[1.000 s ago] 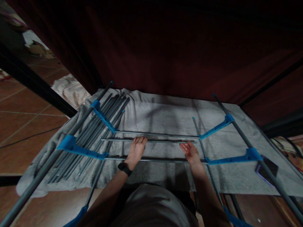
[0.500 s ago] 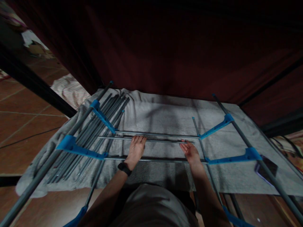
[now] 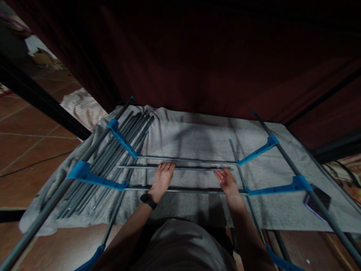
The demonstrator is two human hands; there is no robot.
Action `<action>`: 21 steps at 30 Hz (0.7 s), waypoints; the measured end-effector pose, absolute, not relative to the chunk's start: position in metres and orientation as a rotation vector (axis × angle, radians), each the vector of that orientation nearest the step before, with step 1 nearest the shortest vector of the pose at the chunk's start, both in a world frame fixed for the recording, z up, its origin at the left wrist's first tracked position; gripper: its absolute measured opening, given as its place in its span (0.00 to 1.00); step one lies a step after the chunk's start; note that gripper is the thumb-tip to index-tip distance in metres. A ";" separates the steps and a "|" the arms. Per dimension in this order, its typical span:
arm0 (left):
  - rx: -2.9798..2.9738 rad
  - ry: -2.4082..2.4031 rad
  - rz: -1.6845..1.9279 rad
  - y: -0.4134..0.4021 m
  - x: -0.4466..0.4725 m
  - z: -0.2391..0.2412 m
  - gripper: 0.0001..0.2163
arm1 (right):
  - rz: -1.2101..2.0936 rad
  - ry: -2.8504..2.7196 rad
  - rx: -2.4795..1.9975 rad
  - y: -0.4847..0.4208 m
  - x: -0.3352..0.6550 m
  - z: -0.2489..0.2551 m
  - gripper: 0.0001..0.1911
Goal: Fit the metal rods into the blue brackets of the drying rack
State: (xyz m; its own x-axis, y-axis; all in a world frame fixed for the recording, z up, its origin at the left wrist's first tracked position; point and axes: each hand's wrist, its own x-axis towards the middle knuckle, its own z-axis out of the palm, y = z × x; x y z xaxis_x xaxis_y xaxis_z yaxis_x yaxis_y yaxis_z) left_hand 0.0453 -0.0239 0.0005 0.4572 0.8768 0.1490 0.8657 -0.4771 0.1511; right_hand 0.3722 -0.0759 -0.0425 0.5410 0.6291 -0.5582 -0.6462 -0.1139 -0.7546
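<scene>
A thin grey metal tube (image 3: 194, 168) lies crosswise between two crossbars of a frame of tubes and blue plastic brackets. My left hand (image 3: 163, 175), palm down with a black band at the wrist, is closed over the tube near its middle. At the tube's right end my right hand (image 3: 226, 180) holds it from below, palm turned up and fingers curled. The far crossbar (image 3: 186, 160) runs just beyond the held tube, and the near crossbar (image 3: 191, 191) passes below my hands. Blue brackets (image 3: 104, 180) join the crossbars to the thicker side poles (image 3: 293, 165).
Several loose grey tubes (image 3: 121, 150) lie in a pile at the left, on a grey blanket (image 3: 180, 131). A phone (image 3: 317, 203) rests at the right, under the side pole. Dark red cloth (image 3: 197, 67) hangs behind. Tiled floor (image 3: 34, 150) shows at the left.
The held tube has shifted slightly to the right. Both hands stay almost in the same place on it, and the frame has not moved.
</scene>
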 end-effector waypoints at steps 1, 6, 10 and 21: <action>2.638 1.576 0.326 -0.024 0.045 0.000 0.16 | 1.078 0.020 -1.294 -0.076 0.372 -0.043 0.06; 2.649 1.577 0.351 -0.023 0.045 -0.002 0.16 | 1.074 0.020 -1.297 -0.073 0.372 -0.044 0.08; 2.660 1.605 0.338 -0.022 0.045 -0.002 0.17 | 1.082 0.006 -1.292 -0.073 0.372 -0.043 0.08; 2.610 1.619 0.313 -0.023 0.046 0.004 0.19 | 1.110 -0.013 -1.276 -0.074 0.374 -0.044 0.04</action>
